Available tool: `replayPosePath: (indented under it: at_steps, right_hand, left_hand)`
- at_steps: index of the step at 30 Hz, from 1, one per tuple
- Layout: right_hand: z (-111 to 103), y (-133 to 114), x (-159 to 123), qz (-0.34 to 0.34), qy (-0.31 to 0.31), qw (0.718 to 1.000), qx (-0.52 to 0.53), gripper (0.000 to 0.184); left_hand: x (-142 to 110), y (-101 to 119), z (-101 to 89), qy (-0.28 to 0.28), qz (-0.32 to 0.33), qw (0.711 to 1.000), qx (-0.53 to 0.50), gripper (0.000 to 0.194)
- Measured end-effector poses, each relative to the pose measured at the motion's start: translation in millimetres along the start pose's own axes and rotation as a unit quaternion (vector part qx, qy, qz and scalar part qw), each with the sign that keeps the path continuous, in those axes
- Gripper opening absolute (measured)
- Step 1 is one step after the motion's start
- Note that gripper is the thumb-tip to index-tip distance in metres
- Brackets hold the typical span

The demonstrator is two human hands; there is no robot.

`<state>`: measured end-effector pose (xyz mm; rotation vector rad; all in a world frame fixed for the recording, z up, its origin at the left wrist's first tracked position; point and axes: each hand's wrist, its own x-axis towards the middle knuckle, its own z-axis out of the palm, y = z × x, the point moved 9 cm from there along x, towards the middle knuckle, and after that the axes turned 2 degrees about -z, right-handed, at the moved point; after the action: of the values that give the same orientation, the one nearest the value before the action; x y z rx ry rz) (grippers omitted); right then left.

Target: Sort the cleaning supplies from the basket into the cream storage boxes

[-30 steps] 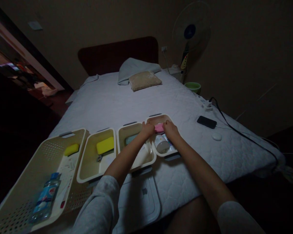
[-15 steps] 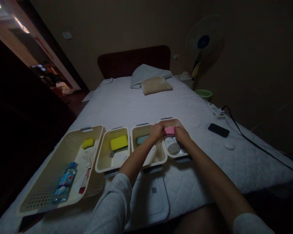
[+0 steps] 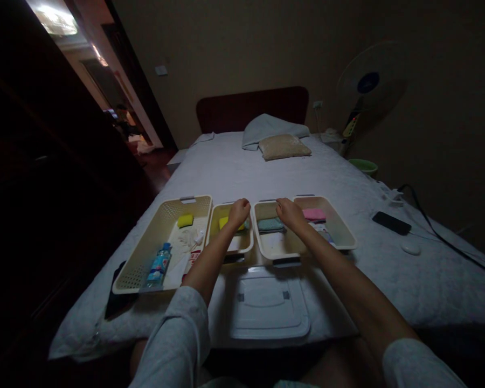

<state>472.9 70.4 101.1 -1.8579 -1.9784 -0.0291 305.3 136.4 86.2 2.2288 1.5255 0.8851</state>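
My left hand (image 3: 239, 210) is curled closed above the far right corner of a small cream bin (image 3: 228, 249) that holds a yellow sponge (image 3: 224, 221). My right hand (image 3: 290, 212) is also curled closed, over the far right corner of the adjacent bin (image 3: 275, 252), where a teal cloth (image 3: 269, 224) lies. I see nothing in either hand. A pink folded item (image 3: 314, 214) rests in the rightmost bin (image 3: 340, 233), just right of my right hand. All the bins stand in a row on the white bed (image 3: 234, 172).
A large perforated basket (image 3: 145, 253) at the left holds a water bottle (image 3: 158, 264), a yellow sponge (image 3: 185, 220) and small items. A white lid (image 3: 269, 302) lies near the bed's edge. Phone (image 3: 391, 222), white puck (image 3: 411, 249), cable, pillows (image 3: 285, 146) and fan (image 3: 367, 86) sit to the right and beyond.
Both hands let go of the pink item, which now lies in the rightmost bin, and moved left over the two middle bins. The view has swung so the bins sit further right.
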Motion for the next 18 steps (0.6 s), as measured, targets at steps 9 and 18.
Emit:
replayPosePath:
  at_steps: [9, 18]
  right_hand:
    - [48.3, -163.2, 0.8, -0.106, -0.041, 0.992, 0.055, 0.035]
    - [93.6, -261.7, -10.4, -0.174, -0.083, 0.978, 0.075, 0.034]
  left_hand:
    - [-66.1, -148.2, -123.5, 0.072, -0.102, 0.992, 0.021, 0.024]
    - [-128.6, -251.9, -147.8, 0.044, -0.196, 0.979, 0.036, 0.028]
